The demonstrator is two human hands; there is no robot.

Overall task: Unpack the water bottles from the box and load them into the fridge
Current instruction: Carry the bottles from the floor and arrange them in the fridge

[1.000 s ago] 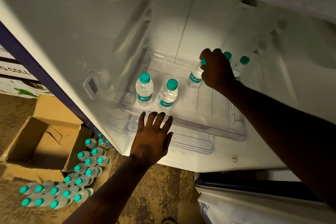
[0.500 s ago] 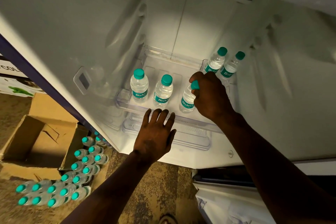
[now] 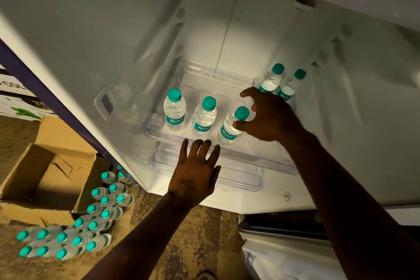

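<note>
Right hand [image 3: 270, 118] spread open beside 3 Bisleri bottles [image 3: 203, 117], thumb touching 1; left hand [image 3: 195, 173] flat, holding nothing.

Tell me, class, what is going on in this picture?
A person is loading small water bottles into a fridge. Five stand on the clear shelf: three in a front row, two at the back right. The right hand is spread beside the third front bottle, thumb by its neck, with no firm grip. The left hand lies flat at the shelf's front edge. More bottles lie on the floor by an open cardboard box.
</note>
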